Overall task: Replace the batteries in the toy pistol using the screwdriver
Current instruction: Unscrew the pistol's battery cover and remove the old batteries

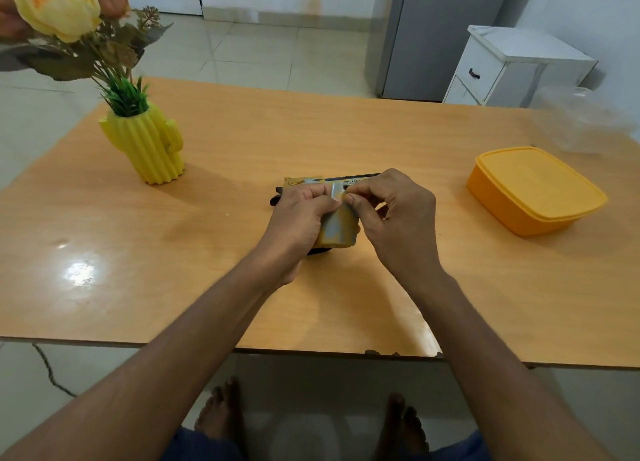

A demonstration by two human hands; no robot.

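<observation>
At the far left of the surface (214, 142) I see a yellow cactus-shaped vase (147, 145) standing upright, with green leaves and large yellow and orange flowers (55, 7) rising out of it toward the top corner. Moving toward the middle, my left hand (298, 214) is curled round the grip of the toy pistol (337, 226), a gold and grey piece held just above the surface, with its barrel end pointing away from me. A small grey cover piece (337, 192) sits at the top of the grip between the 2 hands; I cannot tell whether it is attached or loose. My right hand (398, 214) comes in from the other side, its thumb and forefinger pinching at that cover piece, the other fingers curled. Farther right, well apart from the hands, an orange lidded container (533, 188) rests on the surface, and clear crumpled plastic (581, 121) lies behind it.
</observation>
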